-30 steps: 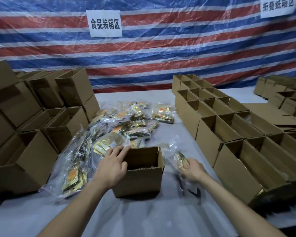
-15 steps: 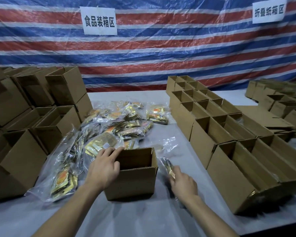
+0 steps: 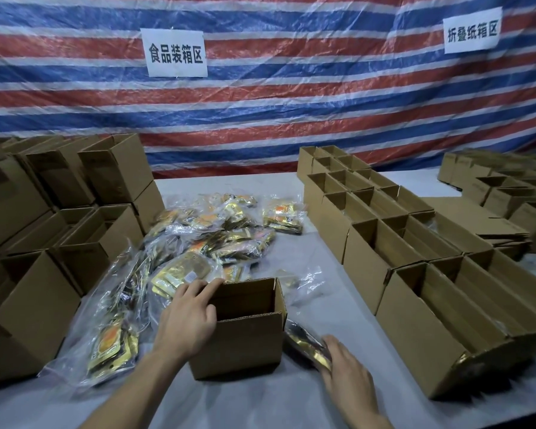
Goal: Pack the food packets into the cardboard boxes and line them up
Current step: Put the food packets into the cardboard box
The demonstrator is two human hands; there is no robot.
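An open cardboard box (image 3: pixel 239 345) stands on the white table in front of me. My left hand (image 3: pixel 188 317) grips its left wall, fingers over the rim. Just right of the box, my right hand (image 3: pixel 347 370) holds a gold and dark food packet (image 3: pixel 304 343) low against the table. A heap of gold and orange food packets (image 3: pixel 205 243) in clear plastic bags lies behind and left of the box. Lined-up open boxes (image 3: pixel 384 243) run along the right, the nearest (image 3: pixel 421 332) with packets inside.
Stacked cardboard boxes (image 3: pixel 44 230) fill the left side. More boxes and flat cardboard (image 3: pixel 492 212) sit at the far right. A striped tarp (image 3: pixel 291 103) with two white signs hangs behind the table. A loose clear bag (image 3: pixel 307 280) lies behind the box.
My right hand has drawn the packet down and toward me beside the box. My left hand has stayed on the box's left wall.
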